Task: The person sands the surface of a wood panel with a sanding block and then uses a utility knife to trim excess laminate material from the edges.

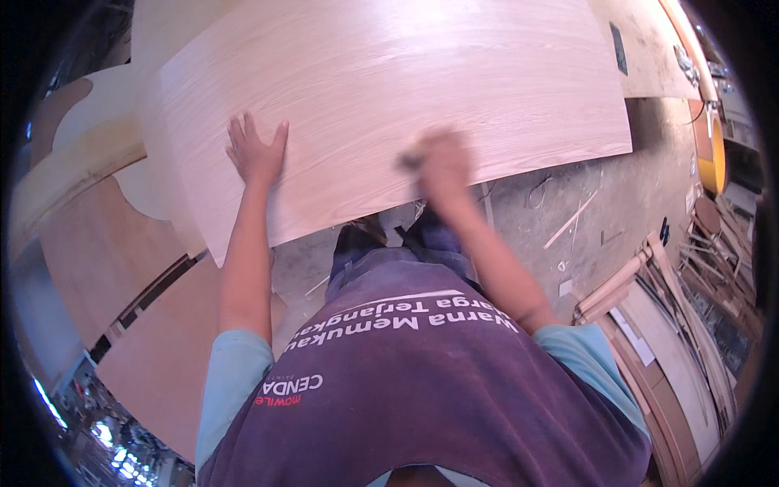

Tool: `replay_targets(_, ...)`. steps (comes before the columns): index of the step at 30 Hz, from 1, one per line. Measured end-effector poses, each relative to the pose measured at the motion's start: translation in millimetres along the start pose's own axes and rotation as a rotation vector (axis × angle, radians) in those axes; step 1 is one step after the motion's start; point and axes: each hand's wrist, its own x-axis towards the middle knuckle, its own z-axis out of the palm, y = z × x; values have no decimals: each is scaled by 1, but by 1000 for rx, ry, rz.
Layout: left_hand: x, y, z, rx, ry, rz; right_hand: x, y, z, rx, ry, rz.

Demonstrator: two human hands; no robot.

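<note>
A large wooden panel (389, 89) with pale, pinkish grain lies flat in front of me. My left hand (256, 152) rests on its left part, palm down with the fingers spread. Over the panel's near edge, right of the middle, my right hand (445, 166) is smeared by motion. Its fingers look curled round a small dark object (411, 160) at the panel's surface. Blur hides what kind of thing that is.
Curved wooden sheets (105, 252) stand on the left. Long boards and strips (661, 341) are piled at the right. Thin offcuts (570, 219) litter the concrete floor (596, 195). A yellow curved object (713, 154) shows at far right.
</note>
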Motion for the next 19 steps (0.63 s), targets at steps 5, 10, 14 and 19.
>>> replay_targets(5, -93, -104, -11, 28, 49, -48, -33, -57, 8, -236, 78, -259)
replay_targets(10, -169, -152, -29, 109, 45, -267, 54, 190, -88, -224, 155, 321)
replay_targets(14, -213, -126, -30, 92, 77, -627, 112, 155, -80, -225, 121, -29)
replay_targets(19, -262, -115, 10, -212, 331, -1266, 60, -11, -42, -101, -198, -1067)
